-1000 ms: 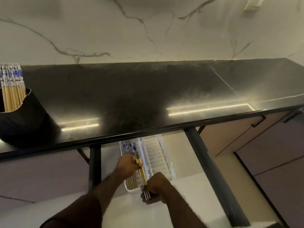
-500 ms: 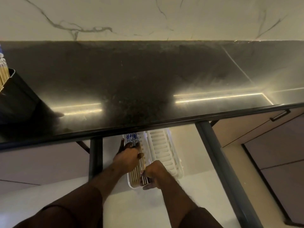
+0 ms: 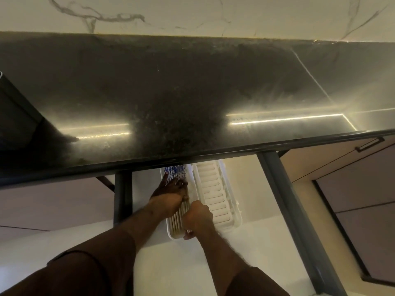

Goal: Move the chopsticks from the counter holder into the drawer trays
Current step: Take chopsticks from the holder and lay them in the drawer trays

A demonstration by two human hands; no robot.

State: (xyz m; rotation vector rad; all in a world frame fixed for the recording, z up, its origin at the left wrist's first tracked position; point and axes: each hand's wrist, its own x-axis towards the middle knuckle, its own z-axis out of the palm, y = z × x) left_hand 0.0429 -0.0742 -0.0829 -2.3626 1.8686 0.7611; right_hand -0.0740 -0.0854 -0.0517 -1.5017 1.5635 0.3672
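Note:
An open drawer (image 3: 245, 184) below the black counter (image 3: 171, 92) holds two white trays side by side. In the left tray (image 3: 171, 234) lies a bundle of wooden chopsticks (image 3: 175, 169) with blue-patterned tops pointing away from me. My left hand (image 3: 168, 197) rests flat on the bundle with its fingers spread. My right hand (image 3: 197, 218) is curled around the near ends of the chopsticks at the tray's near right corner. The ribbed right tray (image 3: 213, 193) has nothing in it. The black counter holder (image 3: 12, 120) shows only in part at the far left; its contents are out of view.
The counter's front edge (image 3: 192, 155) overhangs the far end of both trays. Dark vertical frame posts (image 3: 123, 195) (image 3: 284, 199) stand on either side of the drawer. Cabinet fronts with a black handle (image 3: 368, 144) lie to the right, and a marble wall (image 3: 192, 16) rises behind.
The chopsticks came down from a raised tilt to lie flat in the left tray. My left hand slid forward and flattened on them. The view tilted down, and the holder slipped mostly out of sight.

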